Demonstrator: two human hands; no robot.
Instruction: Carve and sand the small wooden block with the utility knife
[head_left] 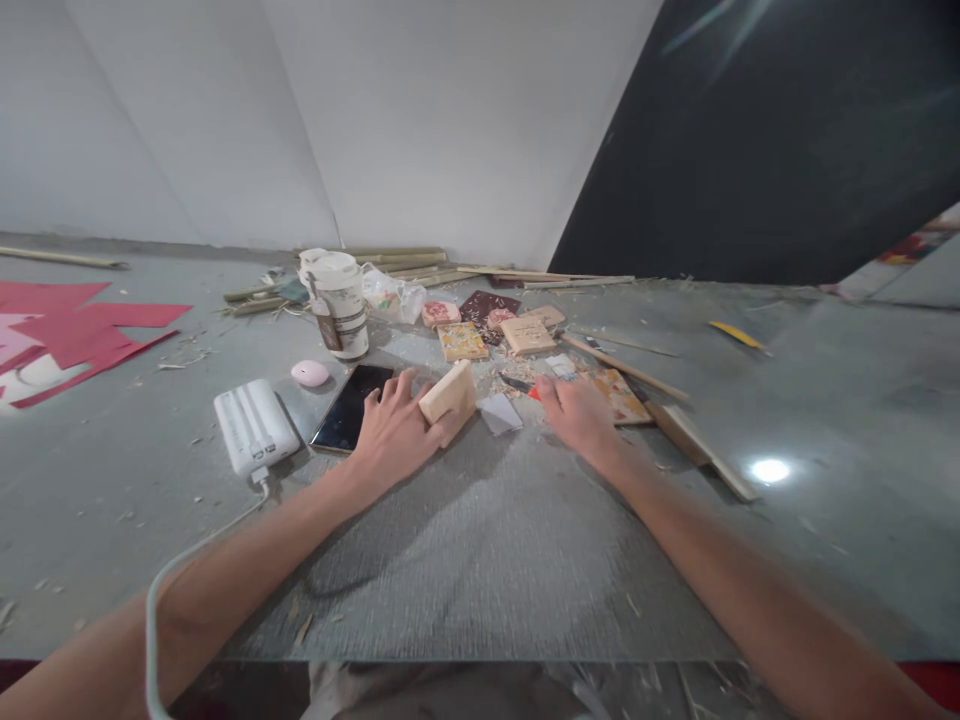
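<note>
My left hand (395, 428) grips a small pale wooden block (448, 397), tilted up on one edge on the grey mat (480, 560). Just left of that hand lies a black phone (351, 406). My right hand (576, 412) rests palm down with its fingers curled by an orange-handled tool (521, 386) and a printed tile (619, 395); what it holds, if anything, is hidden. A small white paper piece (499, 413) lies between the two hands.
A white power bank (253, 425) with a cable, a pink oval object (310, 373) and a lidded paper cup (339, 303) stand at the left. Several decorated wooden tiles (495, 325), sticks (622, 368) and shavings lie beyond. Red paper sheets (75, 335) lie far left.
</note>
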